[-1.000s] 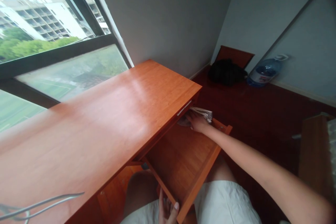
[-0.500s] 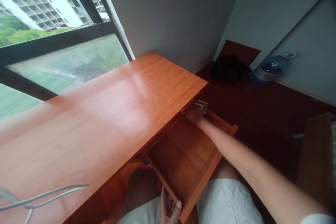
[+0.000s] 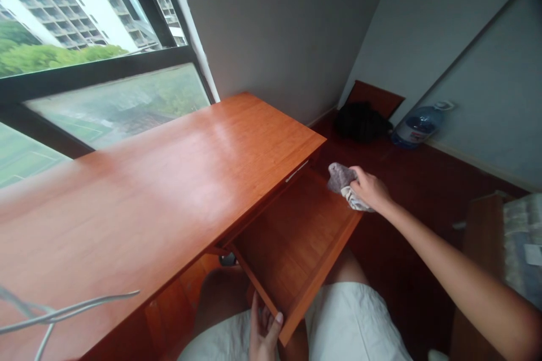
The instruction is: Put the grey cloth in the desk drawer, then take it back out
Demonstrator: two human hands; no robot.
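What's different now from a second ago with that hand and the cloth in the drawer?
The right hand has pulled back out of the far corner of the drawer, lifting the crumpled cloth clear above its right edge. The left hand stayed on the drawer's front corner, and the drawer is open as before.

Desk (image 3: 169, 180): glossy orange wood. Drawer (image 3: 296, 237): same wood. Rag (image 3: 341, 180): soft grey cloth, probably.

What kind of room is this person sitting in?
Probably a bedroom or dorm-style room: a wooden desk stands by a large window facing apartment blocks, its drawer pulled open, with a big water bottle on the dark floor.
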